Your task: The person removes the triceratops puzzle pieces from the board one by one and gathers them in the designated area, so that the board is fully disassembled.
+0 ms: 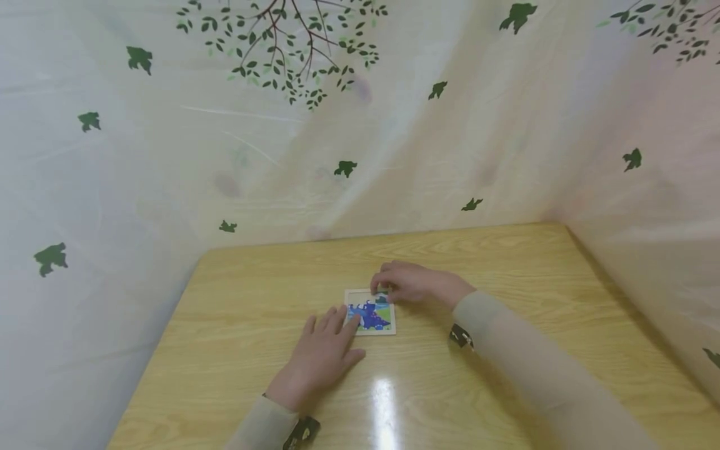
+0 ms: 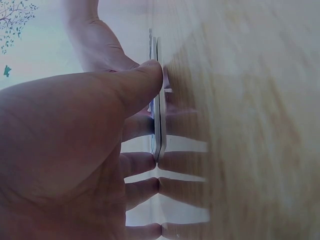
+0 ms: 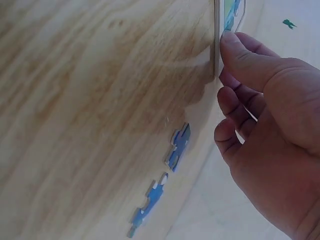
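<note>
A small square jigsaw puzzle [image 1: 372, 317] with a blue-purple dinosaur lies in its pale tray [image 1: 378, 333] on the table. My left hand [image 1: 322, 357] rests at the tray's left side, fingers extended, the index fingertip over the picture. Seen from the left wrist, the thumb [image 2: 145, 82] is beside the tray's edge. At the upper right corner my right hand [image 1: 413, 282] has its fingers curled and pinches a dark teal puzzle piece [image 1: 382, 298], partly hidden by the fingers. A bare strip of tray shows along the top left of the picture.
Two loose blue puzzle pieces, one nearer piece [image 3: 178, 147] and one farther piece [image 3: 148, 205], lie on the wooden table [image 1: 253, 281] in the right wrist view. A pale curtain [image 1: 270, 187] with leaf prints hangs behind the table and along its sides.
</note>
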A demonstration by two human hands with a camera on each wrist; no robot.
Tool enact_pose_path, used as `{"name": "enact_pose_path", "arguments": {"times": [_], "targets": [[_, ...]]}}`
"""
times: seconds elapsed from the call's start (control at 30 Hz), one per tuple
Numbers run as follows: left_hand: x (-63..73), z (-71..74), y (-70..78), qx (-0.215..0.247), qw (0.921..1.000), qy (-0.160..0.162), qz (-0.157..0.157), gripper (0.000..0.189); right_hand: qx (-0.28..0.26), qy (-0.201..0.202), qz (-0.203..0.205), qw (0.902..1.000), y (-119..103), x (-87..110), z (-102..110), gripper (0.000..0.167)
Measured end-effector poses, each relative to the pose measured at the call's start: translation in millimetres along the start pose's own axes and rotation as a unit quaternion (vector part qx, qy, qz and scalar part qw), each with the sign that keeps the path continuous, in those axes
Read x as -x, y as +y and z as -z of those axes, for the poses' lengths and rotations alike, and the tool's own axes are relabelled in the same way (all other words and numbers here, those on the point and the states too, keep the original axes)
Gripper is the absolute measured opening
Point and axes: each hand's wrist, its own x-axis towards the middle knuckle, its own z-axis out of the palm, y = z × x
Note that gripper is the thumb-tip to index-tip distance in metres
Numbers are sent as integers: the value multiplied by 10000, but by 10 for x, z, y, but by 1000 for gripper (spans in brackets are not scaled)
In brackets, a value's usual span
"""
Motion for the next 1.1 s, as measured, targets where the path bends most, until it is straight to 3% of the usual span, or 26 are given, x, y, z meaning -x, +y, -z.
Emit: {"name": "enact_pose_path", "arguments": {"times": [0.2, 1.1], "targets": [[15, -14, 3, -10, 10000, 8, 19, 73, 162, -134, 4, 9998, 26, -36, 13, 33], [0, -34, -14, -102, 9999, 71, -14, 74, -177, -527, 38, 9984, 82, -111, 39, 30]]}}
